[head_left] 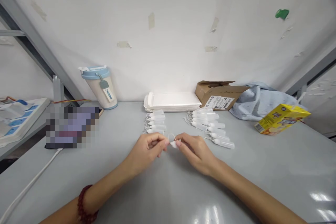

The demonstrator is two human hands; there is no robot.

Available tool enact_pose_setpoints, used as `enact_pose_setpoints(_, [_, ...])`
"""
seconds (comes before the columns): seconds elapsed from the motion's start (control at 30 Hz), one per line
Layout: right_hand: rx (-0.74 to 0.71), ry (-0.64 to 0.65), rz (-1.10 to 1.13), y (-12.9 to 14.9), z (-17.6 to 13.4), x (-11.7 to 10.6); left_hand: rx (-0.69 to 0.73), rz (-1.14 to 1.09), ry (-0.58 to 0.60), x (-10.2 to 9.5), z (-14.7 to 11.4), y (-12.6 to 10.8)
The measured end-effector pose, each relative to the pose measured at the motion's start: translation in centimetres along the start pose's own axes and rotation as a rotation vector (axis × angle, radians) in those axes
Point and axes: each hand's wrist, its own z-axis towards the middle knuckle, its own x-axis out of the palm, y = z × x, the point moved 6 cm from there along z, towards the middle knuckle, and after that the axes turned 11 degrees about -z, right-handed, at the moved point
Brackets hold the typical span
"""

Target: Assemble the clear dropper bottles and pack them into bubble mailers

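Note:
My left hand (148, 148) is closed in a pinch, thumb against forefinger, at the left end of a small white piece (173, 144). What lies between those fingertips is too small to make out. My right hand (195, 148) pinches the white piece from the right, and a thin pale string loop (172, 135) arches above it. Just beyond my left hand lies a row of small translucent plastic bottles (156, 120) with white tops and strings. Beyond and right of my right hand is a larger group of similar bottles (223, 143), some overlapping.
White padded envelopes (175, 100) are stacked by the wall beside an opened cardboard box (223, 98). To the right are a light blue cloth (258, 99) and a yellow box (280, 120). A tumbler (101, 89), a blurred-out phone (75, 127) with a white cable (34, 183), and a power strip (21, 120) stand left.

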Motion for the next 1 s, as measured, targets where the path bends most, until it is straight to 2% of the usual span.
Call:
enact_pose_setpoints(0.1, [0.104, -0.025, -0.114, -2.1, 0.9, -1.1, 0.006, 0.042, -0.204, -2.9, 0.8, -0.1])
enact_pose_setpoints(0.17, [0.192, -0.1, -0.207, -3.9, 1.3, -2.3, 0.002, 0.025, -0.316, -4.7, 1.2, 0.2])
enact_pose_setpoints(0.27, [0.236, -0.191, -0.461, -5.8, 1.7, -3.9, 0.011, -0.003, -0.42, -6.5, 1.9, 0.9])
enact_pose_setpoints(0.33, [0.249, -0.148, -0.586, -6.8, 1.8, -4.2, -0.003, -0.008, -0.465, -7.0, 2.1, 1.5])
enact_pose_setpoints(0.43, [0.285, -0.074, -0.665, -7.6, 1.8, -4.4, -0.019, 0.005, -0.46, -7.0, 2.4, 2.0])
enact_pose_setpoints(0.57, [0.325, -0.036, -0.736, -7.7, 1.8, -4.4, -0.008, 0.031, -0.443, -6.9, 2.6, 2.2])
enact_pose_setpoints(1.0, [0.353, 0.071, -0.885, -7.5, 1.7, -3.7, -0.012, 0.068, -0.519, -7.7, 2.8, 2.9])
